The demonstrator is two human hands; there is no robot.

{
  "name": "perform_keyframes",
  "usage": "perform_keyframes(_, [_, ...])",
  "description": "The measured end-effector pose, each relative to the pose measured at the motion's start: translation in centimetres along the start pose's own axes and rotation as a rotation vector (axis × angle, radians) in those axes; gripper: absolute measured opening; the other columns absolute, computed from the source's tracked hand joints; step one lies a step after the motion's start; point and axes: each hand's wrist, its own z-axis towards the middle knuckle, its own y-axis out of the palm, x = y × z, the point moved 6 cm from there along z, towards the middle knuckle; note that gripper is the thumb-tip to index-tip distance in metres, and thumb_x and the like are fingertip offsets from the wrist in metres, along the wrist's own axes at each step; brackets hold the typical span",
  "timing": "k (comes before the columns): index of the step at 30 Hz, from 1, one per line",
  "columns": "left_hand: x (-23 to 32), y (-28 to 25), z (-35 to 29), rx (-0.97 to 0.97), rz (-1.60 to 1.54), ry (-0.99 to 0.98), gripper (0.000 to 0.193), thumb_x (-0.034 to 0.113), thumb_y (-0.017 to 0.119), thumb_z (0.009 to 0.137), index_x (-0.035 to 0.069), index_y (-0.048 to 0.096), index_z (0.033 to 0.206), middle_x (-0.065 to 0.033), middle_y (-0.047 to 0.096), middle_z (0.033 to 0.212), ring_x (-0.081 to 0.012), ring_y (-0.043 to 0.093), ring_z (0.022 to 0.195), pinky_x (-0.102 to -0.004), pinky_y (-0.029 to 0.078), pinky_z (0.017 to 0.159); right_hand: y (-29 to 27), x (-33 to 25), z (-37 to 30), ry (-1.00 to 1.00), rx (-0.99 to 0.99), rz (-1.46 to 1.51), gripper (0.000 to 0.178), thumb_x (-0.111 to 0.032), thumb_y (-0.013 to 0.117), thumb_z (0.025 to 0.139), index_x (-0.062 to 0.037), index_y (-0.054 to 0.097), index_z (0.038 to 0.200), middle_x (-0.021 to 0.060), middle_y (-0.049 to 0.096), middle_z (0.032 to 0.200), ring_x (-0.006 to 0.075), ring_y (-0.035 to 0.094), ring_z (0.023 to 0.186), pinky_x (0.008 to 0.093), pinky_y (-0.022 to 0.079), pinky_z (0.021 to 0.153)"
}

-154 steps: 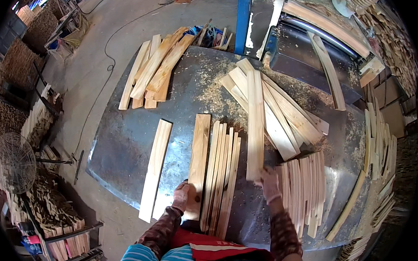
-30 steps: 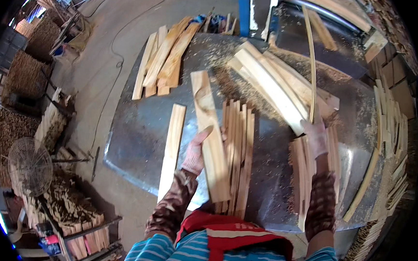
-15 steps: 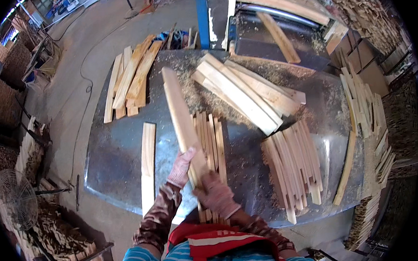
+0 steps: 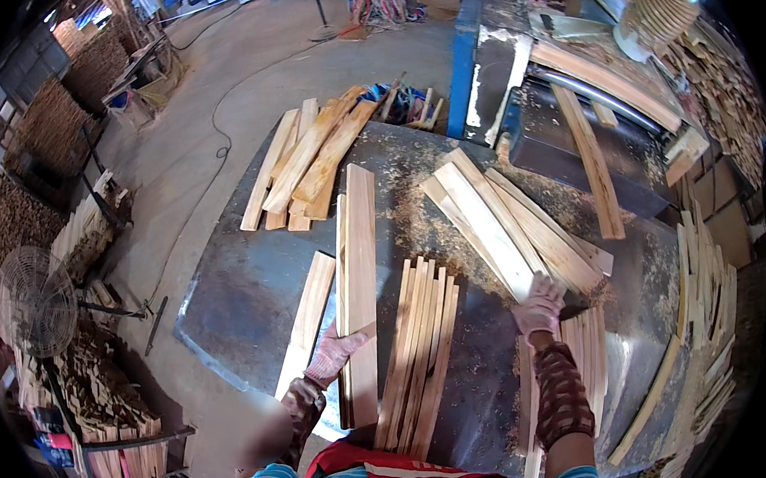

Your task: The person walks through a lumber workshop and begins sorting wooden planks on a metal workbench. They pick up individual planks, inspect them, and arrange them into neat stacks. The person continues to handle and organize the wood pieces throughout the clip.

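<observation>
My left hand (image 4: 336, 352), in a pinkish knit glove, is closed round the lower part of a wooden plank (image 4: 364, 276) that stands out lengthwise on the metal table, with a thinner plank edge along its left side. To its left lies a single pale plank (image 4: 309, 320). My right hand (image 4: 540, 306), gloved alike, rests with fingers stretched out over the near end of a whitish plank (image 4: 486, 232) on a crossed pile. Between my hands lies a row of narrow strips (image 4: 417, 348). Under my right forearm is another row of strips (image 4: 586, 349), partly hidden.
Darker planks (image 4: 316, 168) are piled at the table's far left. A blue-framed machine (image 4: 469, 77) with a roller stands beyond the far right edge, a plank (image 4: 589, 162) lying out of it. Sawdust covers the table (image 4: 226, 277) in patches. A fan (image 4: 36, 299) stands at left.
My right hand has left the plank in my left hand and moved right to the crossed pile. The held plank has swung more upright and down beside the single plank. The view has shifted.
</observation>
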Motion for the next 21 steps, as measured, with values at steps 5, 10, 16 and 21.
perform_keyframes(5, [-0.2, -4.9, 0.7, 0.265, 0.288, 0.026, 0.066, 0.01, 0.077, 0.081, 0.002, 0.047, 0.139, -0.0065, 0.066, 0.111, -0.0162, 0.063, 0.096, -0.0327, 0.055, 0.083, -1.1, 2.5, 3.0, 0.076, 0.025, 0.069, 0.074, -0.021, 0.069, 0.077, -0.0049, 0.038, 0.142, 0.0172, 0.055, 0.128, 0.0357, 0.054, 0.12, 0.0448, 0.044, 0.104])
perform_keyframes(10, [-2.7, -8.6, 1.3, 0.227, 0.195, -0.034, 0.065, 0.011, 0.077, 0.08, 0.004, 0.049, 0.139, -0.0057, 0.066, 0.106, -0.0152, 0.063, 0.09, -0.0318, 0.054, 0.077, -6.7, 0.2, 0.9, 0.013, -0.087, 0.262, 0.088, -0.037, 0.081, 0.07, -0.0055, 0.041, 0.142, 0.0195, 0.064, 0.118, 0.0353, 0.064, 0.106, 0.0443, 0.053, 0.089])
perform_keyframes(16, [-9.2, -17.5, -3.4, 0.243, 0.167, -0.022, 0.071, 0.002, 0.079, 0.081, 0.004, 0.045, 0.144, -0.0065, 0.067, 0.11, -0.016, 0.064, 0.088, -0.0281, 0.055, 0.076, -3.8, -2.3, -7.9, -0.013, -0.148, 1.167, 0.075, -0.026, 0.082, 0.075, 0.0004, 0.051, 0.138, 0.0202, 0.063, 0.125, 0.0329, 0.063, 0.111, 0.0386, 0.049, 0.098])
perform_keyframes(21, [-7.2, -23.4, -6.9, 0.323, 0.222, -0.151, 0.049, 0.012, 0.079, 0.084, 0.001, 0.06, 0.128, -0.0083, 0.071, 0.104, -0.0168, 0.066, 0.093, -0.029, 0.056, 0.079, -1.9, -4.0, -16.5, -0.014, -0.078, 1.252, 0.078, -0.023, 0.081, 0.073, 0.0054, 0.049, 0.138, 0.023, 0.061, 0.128, 0.0319, 0.06, 0.118, 0.039, 0.047, 0.101])
